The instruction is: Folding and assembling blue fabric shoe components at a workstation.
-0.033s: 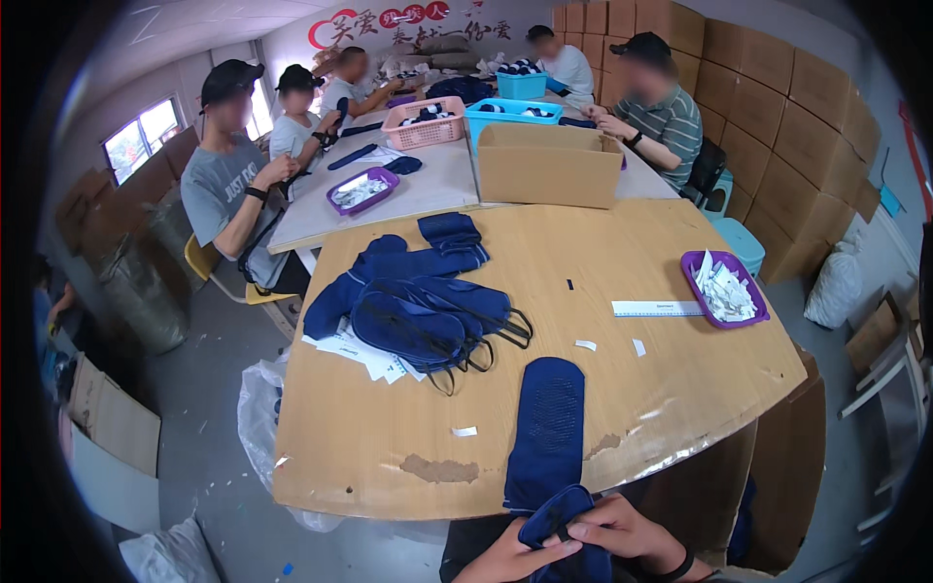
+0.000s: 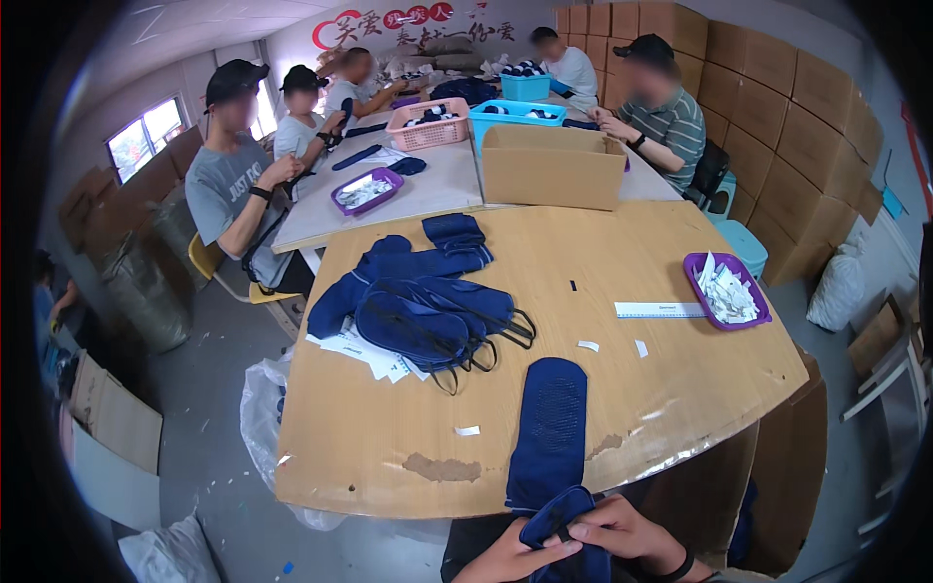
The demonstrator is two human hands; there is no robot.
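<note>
Left hand and right hand pinching navy fabric piece, seemingly mid-work; navy sock lying flat, likely left to do; heaped navy masks lying leftward, doneness unclear.

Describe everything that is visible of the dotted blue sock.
The dark blue sock, knit-looking, lies flat on the wooden table, rounded end pointing away, near end at the table's edge. Small dots mark its far half; a pale line trims the near end, partly hidden by held blue cloth; whether they touch is unclear.
</note>
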